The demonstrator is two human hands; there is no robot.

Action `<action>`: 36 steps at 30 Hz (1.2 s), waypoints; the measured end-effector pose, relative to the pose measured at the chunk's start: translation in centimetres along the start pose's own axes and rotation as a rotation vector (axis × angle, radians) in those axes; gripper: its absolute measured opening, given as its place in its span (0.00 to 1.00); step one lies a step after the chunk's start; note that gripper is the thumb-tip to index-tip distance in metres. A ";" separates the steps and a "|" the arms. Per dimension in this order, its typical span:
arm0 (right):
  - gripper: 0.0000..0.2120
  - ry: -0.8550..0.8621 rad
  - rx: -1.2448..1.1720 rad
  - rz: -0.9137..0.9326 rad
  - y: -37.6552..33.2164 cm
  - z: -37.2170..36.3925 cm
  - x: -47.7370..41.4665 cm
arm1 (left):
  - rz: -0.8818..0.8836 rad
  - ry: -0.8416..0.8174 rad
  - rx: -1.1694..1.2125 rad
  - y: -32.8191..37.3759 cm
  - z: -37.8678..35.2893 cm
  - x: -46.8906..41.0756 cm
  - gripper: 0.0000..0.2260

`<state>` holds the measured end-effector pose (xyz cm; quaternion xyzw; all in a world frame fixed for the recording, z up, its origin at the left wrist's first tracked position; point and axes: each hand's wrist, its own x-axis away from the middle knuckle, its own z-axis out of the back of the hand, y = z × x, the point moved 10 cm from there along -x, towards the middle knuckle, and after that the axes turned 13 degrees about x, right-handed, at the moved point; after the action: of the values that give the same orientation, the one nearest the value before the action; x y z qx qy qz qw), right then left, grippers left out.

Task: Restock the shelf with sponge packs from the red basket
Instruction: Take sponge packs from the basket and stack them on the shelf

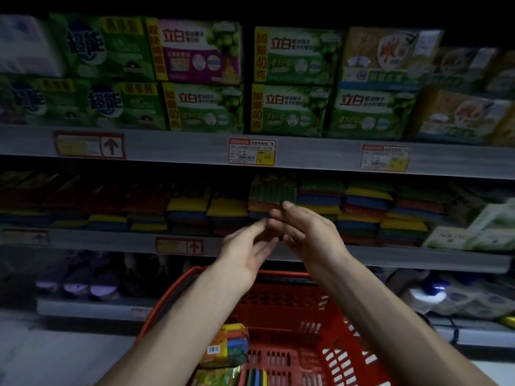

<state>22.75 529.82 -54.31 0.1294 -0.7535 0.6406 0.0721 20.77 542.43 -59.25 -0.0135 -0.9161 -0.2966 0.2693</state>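
A row of sponge pack stacks (367, 207) in yellow, blue, red and green fills the middle shelf (418, 259). One green-topped sponge pack (272, 189) sits highest, on the centre stack. My right hand (306, 229) reaches up to it, and one fingertip touches its lower edge. My left hand (248, 249) hovers just left of the right hand, fingers straight, holding nothing. Below my forearms stands the red basket (292, 302). A wrapped sponge pack (227, 345) stands at the basket's left side, and more packs (231, 377) lie beneath it.
The upper shelf (181, 147) carries green and purple soap boxes (289, 107), with price tags (251, 151) on its edge. White and green packages (485, 232) sit at the right end of the middle shelf. Slippers (78, 280) and white rolls (468, 299) occupy the lower shelf.
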 end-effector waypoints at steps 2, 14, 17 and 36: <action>0.13 0.004 -0.004 -0.003 -0.1 0.0 0.1 | -0.023 0.000 -0.023 0.0 -0.1 0.0 0.04; 0.13 -0.025 0.130 -0.053 0.4 0.7 0.7 | -0.215 0.108 -0.215 1.3 0.3 -0.4 0.04; 0.12 -0.053 0.188 -0.162 1.9 1.2 1.2 | -0.197 0.094 -0.140 1.2 -0.1 -0.4 0.18; 0.14 -0.012 0.225 -0.259 2.7 4.2 3.2 | -0.257 0.108 -0.135 1.0 -1.4 -1.2 0.03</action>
<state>19.19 525.77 -56.68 0.2364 -0.6546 0.7054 0.1345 22.68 542.67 -58.32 0.1019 -0.8725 -0.3899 0.2764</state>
